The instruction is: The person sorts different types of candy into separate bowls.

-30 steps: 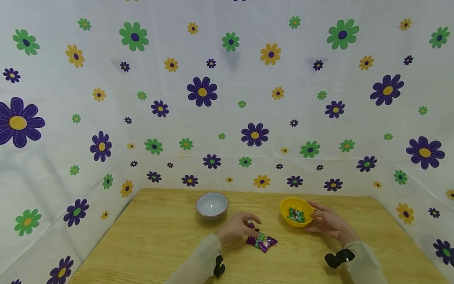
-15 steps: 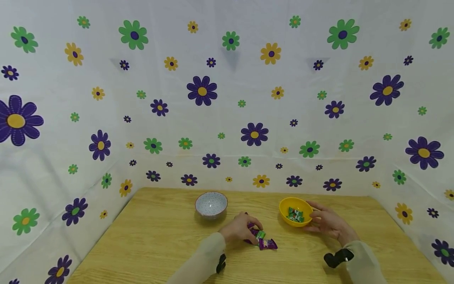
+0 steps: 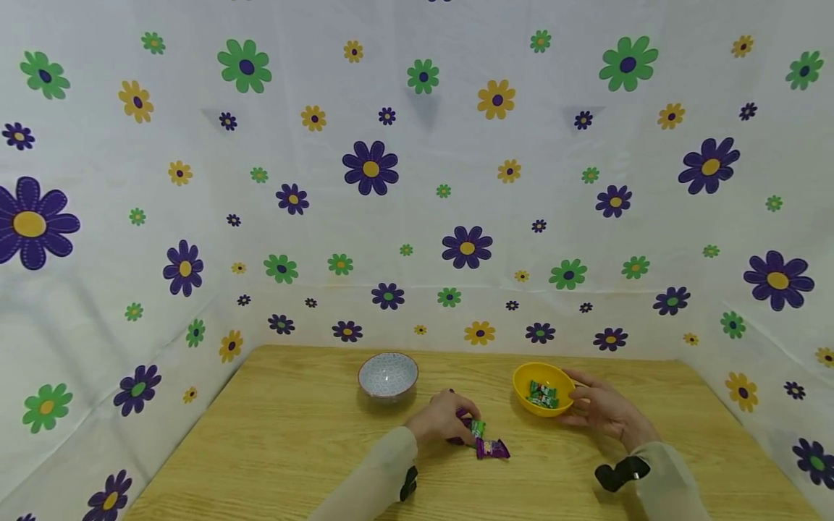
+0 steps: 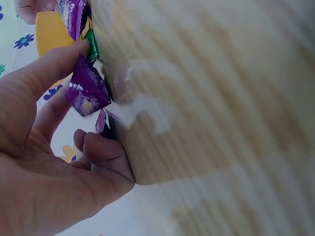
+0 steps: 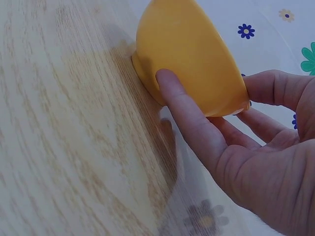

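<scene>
My left hand [image 3: 439, 420] reaches down into a small group of wrapped candies on the wooden table. Its thumb and index finger pinch a green candy [image 3: 478, 428], whose wrapper shows between the fingertips. A purple candy [image 3: 493, 449] lies just to the right of the thumb. In the left wrist view another purple candy [image 4: 88, 88] overlaps the hand, close to the tabletop. My right hand [image 3: 606, 412] holds the yellow bowl [image 5: 182, 49] by its right side, thumb low on the wall and fingers around the rim. Several green candies [image 3: 542, 395] sit inside that bowl.
A light blue patterned bowl [image 3: 389, 394] with a red rim stands behind my left hand. The wooden table [image 3: 293, 434] ends at a white flowered cloth [image 3: 417, 217] hanging at the back and both sides.
My left hand has shifted slightly right, and its thumb and index finger have drawn together on the green candy. The rightmost purple candy has turned a little. My right hand stays at the bowl.
</scene>
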Motion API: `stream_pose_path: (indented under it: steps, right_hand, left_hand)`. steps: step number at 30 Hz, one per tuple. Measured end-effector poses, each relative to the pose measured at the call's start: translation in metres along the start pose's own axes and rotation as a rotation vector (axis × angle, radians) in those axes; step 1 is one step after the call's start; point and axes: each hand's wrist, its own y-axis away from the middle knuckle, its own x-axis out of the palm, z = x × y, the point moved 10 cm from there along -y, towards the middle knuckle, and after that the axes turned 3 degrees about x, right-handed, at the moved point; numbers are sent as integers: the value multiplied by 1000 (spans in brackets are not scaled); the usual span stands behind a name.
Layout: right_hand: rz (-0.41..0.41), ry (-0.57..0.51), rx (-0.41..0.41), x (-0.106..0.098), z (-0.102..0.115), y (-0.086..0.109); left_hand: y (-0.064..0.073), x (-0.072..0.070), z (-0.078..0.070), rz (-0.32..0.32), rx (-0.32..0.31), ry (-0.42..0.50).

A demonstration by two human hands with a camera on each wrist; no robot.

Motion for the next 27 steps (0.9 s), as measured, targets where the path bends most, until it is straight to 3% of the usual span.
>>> stream_pose_path:
  steps: [6, 13, 22, 27]
  right_hand:
    - [-10, 1, 4, -3, 0, -3]
    - [-6, 2, 3, -4, -1, -3]
    - [-15, -23, 16, -5, -3, -3]
    - [-22, -35, 22, -5, -3, -2]
  left_hand:
    - [-2, -3, 1, -45, -3, 31]
    - [-3, -3, 2, -56, 9, 87]
    - [-3, -7, 18, -80, -33, 310]
    - [-5, -13, 20, -105, -33, 371]
